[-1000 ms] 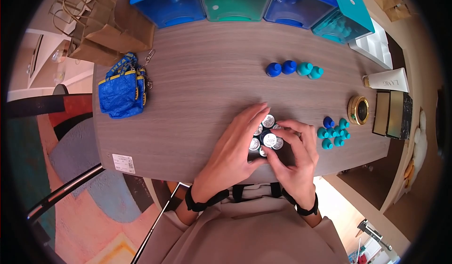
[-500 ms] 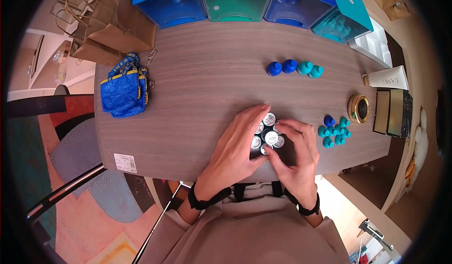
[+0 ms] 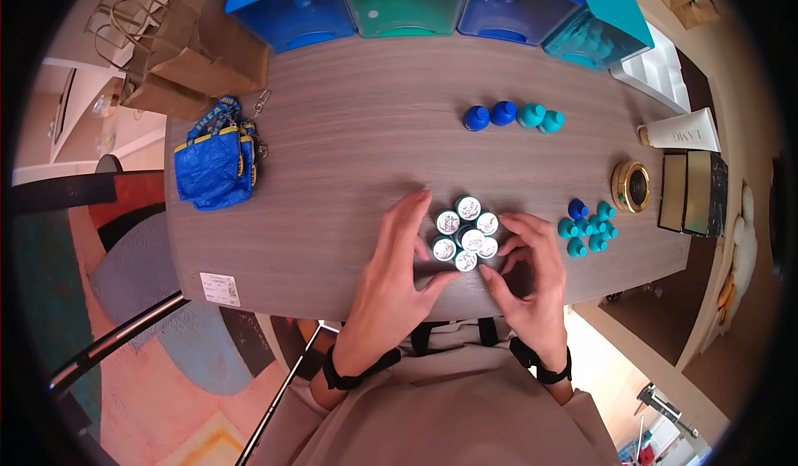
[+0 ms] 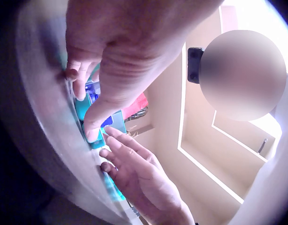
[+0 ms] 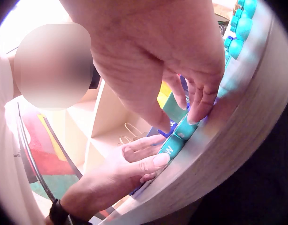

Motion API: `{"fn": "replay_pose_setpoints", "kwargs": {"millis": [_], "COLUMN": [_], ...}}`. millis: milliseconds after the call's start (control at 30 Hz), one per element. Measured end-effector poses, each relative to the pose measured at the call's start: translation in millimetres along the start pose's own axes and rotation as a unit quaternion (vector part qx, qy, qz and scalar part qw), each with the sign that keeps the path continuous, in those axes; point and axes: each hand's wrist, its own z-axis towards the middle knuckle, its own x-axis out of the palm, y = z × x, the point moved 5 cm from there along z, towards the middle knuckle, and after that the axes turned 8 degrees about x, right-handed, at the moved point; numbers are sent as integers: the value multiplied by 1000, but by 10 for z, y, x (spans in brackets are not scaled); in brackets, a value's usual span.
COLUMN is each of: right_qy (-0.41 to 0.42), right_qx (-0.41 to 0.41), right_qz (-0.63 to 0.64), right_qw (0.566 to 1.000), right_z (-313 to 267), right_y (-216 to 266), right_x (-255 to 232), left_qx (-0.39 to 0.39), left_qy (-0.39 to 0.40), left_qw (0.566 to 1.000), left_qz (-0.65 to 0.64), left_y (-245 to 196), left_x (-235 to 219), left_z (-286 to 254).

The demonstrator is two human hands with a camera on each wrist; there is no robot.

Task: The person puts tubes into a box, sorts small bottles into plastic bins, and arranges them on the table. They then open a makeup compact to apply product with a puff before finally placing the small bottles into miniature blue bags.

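Observation:
A tight cluster of round white-topped pieces (image 3: 469, 209) stands near the table's front edge, one in the middle looking raised and dark blue below its top. My left hand (image 3: 386, 275) is beside the cluster's left side, fingers spread and thumb at the lower left. Around the right side curve the relaxed fingers of my right hand (image 3: 534, 287), thumb near the bottom. The right wrist view shows teal sides (image 5: 170, 147), the left hand (image 5: 106, 173) with its thumb against one, and the right hand (image 5: 158, 51) with fingertips at another. A teal piece (image 4: 96, 141) is by my left thumb.
Blue and teal pieces (image 3: 530, 115) stand in a row behind; several more (image 3: 584, 226) are grouped at right, near a gold round case (image 3: 631, 187), black box (image 3: 705, 193) and white tube (image 3: 682, 131). Coloured bins (image 3: 403, 4) line the back; blue pouches (image 3: 208, 167) lie left.
My left hand has moved left and its fingers have spread away from the cluster, so more white tops show. The right hand has shifted slightly right and its fingers have loosened.

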Motion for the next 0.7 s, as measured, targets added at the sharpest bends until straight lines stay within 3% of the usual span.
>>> {"fn": "replay_pose_setpoints", "kwargs": {"millis": [300,700], "right_qy": [13,28], "right_qx": [5,6], "right_qz": [11,16], "right_qw": [1000,999], "right_z": [45,143], "right_y": [7,30], "right_x": [49,72], "left_qx": [36,29], "left_qy": [6,26], "left_qw": [999,999], "left_qz": [-2,-2], "left_y": [26,7], "left_x": [96,-6], "left_z": [43,201]}}
